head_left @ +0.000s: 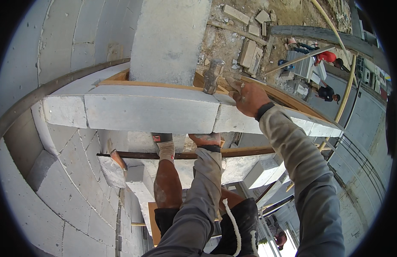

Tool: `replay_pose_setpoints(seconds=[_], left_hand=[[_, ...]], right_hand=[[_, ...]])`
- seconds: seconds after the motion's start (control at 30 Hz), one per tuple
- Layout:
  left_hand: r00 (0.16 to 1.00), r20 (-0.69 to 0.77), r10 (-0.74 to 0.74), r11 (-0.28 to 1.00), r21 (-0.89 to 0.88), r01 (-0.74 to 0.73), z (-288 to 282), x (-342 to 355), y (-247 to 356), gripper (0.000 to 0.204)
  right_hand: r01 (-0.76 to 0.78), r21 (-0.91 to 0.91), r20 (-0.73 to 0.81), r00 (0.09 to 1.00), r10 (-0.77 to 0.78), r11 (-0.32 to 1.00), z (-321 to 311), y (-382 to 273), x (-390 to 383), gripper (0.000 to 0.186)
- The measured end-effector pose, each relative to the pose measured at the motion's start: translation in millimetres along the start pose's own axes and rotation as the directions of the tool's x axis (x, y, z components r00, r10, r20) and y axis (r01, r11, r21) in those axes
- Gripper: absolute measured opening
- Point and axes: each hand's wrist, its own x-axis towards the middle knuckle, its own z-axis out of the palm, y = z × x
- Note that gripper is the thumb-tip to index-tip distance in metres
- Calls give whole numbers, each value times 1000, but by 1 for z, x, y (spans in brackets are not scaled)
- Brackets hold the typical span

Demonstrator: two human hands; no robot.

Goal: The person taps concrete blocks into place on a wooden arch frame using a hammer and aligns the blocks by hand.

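Note:
My right hand (250, 97) is closed around the handle of a hammer (213, 76), just above the row of pale blocks. The hammer's worn, blocky metal head stands at the wooden board (151, 85) along the far edge of a long pale grey block (151, 112). My left hand (205, 139) reaches up against the near lower edge of that block, close to a joint. Its fingers are hidden by the block, so their grip does not show. Another wooden board (267, 91) runs along the far side, right of the hammer.
A wooden-handled tool (118, 159) rests by a dark-edged ledge (185, 155) below. Block walls (74, 167) rise at left. Beyond lie rubble and loose blocks (248, 53), bamboo poles (346, 94), a person in red (326, 56) and another in black (326, 92). Steel bars (361, 156) stick out at right.

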Motion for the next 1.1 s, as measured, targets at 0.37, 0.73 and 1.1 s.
replay_pose_setpoints(seconds=[0.37, 0.73, 1.1], left_hand=[[1000, -8, 15, 1000, 19, -14, 6, -1, -3, 64], [998, 27, 50, 996, 67, -51, 4, 2, -6, 64], [999, 6, 38, 999, -5, -38, -4, 0, -6, 62]], right_hand=[[131, 272, -381, 924, -18, 953, -41, 1, -2, 30], [67, 14, -24, 997, -67, 998, -7, 9, 1, 30], [75, 256, -172, 985, -31, 964, -39, 27, 0, 39]])
